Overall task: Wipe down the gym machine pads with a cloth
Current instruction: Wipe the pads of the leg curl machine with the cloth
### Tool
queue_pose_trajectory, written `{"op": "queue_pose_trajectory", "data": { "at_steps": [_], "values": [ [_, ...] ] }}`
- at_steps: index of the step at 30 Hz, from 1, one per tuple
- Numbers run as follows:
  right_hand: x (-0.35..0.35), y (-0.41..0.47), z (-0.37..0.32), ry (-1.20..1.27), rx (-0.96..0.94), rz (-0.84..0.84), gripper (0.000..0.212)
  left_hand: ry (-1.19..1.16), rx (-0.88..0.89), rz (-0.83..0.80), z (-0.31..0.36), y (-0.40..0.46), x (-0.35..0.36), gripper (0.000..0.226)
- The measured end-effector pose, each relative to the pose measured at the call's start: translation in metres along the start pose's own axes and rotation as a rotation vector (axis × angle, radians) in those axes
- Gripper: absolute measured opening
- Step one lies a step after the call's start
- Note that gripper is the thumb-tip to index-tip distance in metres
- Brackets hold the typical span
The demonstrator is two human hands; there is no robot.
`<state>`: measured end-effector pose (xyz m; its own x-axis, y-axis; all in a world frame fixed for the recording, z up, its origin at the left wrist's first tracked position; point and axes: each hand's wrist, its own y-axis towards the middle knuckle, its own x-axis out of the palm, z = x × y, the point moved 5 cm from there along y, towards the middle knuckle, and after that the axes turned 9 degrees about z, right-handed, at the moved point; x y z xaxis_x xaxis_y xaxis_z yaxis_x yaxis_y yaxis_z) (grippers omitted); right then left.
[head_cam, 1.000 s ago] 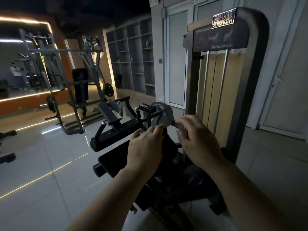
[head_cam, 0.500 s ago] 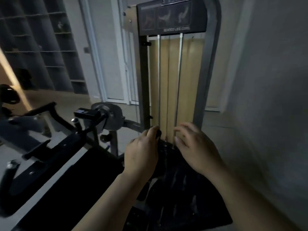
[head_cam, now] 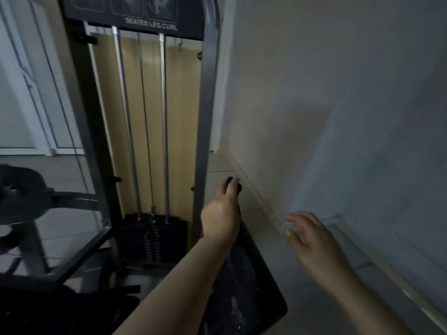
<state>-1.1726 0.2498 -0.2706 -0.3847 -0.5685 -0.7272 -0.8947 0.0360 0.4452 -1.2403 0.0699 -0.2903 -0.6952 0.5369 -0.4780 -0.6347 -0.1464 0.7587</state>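
Here the left hand (head_cam: 221, 220) grips the dark pad's (head_cam: 246, 286) top edge; the right hand (head_cam: 312, 240) hangs loose.

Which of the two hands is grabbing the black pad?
The left hand. Its fingers curl over the top edge of the black pad. The right hand hangs in the air beside the pad, fingers loose, holding nothing.

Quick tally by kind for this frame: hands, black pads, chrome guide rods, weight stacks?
Hands: 2, left hand and right hand
Black pads: 1, black pad
Chrome guide rods: 2
Weight stacks: 1
Total: 6
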Motion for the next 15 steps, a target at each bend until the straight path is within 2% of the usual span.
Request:
{"op": "queue_pose_trajectory", "data": {
  "at_steps": [2, 5, 6, 8, 10, 12, 13, 15],
  "values": [
    [0.007, 0.000, 0.020, -0.001, 0.036, -0.002, 0.026, -0.026, -0.020, -0.097, -0.002, -0.027, 0.042, 0.058],
    [0.033, 0.001, 0.046, 0.049, 0.127, -0.052, 0.028, -0.022, -0.098, -0.400, 0.001, -0.094, 0.089, 0.061],
    [0.044, 0.002, 0.052, 0.086, 0.180, -0.085, 0.028, -0.034, -0.123, -0.510, 0.004, -0.115, 0.095, 0.060],
    [0.068, 0.004, 0.058, 0.162, 0.258, -0.152, 0.029, -0.106, -0.147, -0.581, 0.010, -0.136, 0.091, 0.063],
    [0.090, 0.008, 0.058, 0.212, 0.282, -0.175, 0.029, -0.291, -0.250, -0.543, 0.010, -0.136, 0.076, 0.071],
    [0.106, 0.017, 0.054, 0.232, 0.239, -0.134, 0.028, -0.490, -0.400, -0.420, -0.001, -0.129, 0.059, 0.069],
    [0.113, 0.022, 0.050, 0.222, 0.191, -0.116, 0.027, -0.520, -0.456, -0.330, -0.012, -0.127, 0.051, 0.065],
    [0.125, 0.031, 0.033, 0.174, -0.022, -0.145, 0.031, -0.424, -0.478, -0.167, -0.038, -0.127, 0.037, 0.056]
  ]
}}
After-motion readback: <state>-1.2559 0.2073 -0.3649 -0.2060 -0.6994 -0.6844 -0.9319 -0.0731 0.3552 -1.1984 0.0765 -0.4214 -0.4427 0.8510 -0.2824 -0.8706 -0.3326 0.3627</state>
